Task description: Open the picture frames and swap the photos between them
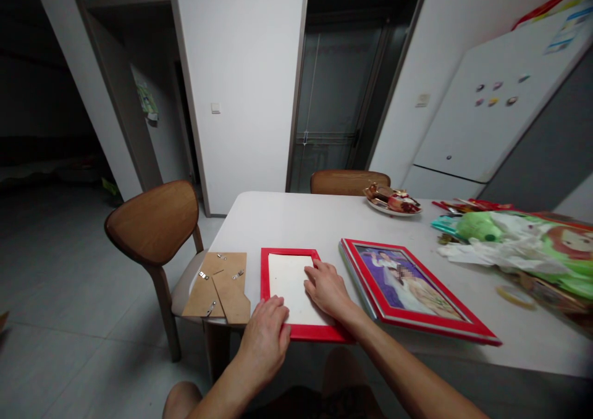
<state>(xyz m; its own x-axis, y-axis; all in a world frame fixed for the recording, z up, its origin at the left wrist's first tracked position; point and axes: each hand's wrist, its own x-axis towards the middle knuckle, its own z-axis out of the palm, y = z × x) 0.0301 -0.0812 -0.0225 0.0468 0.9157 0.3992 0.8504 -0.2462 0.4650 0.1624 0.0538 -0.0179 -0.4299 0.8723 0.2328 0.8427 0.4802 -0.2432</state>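
A red frame [265, 275] lies on the table near its front edge, with a white sheet [290, 277] inside it. My left hand [267, 329] rests on the frame's lower left corner, its fingers bent and close together. My right hand [325, 287] lies over the right side, fingers apart and fingertips on the sheet and the red border. Left of the frame is a brown backing board [227, 264] with metal clips and a stand leg. On the right, a red-framed photo [407, 280] rests on top of at least one other frame.
A plate of wrapped items [393, 201] stands at the table's far side. Green plush and crumpled wrapping [504, 240] cover the right end, with a tape roll [516, 296] in front. Wooden chairs stand left [155, 224] and behind [349, 182].
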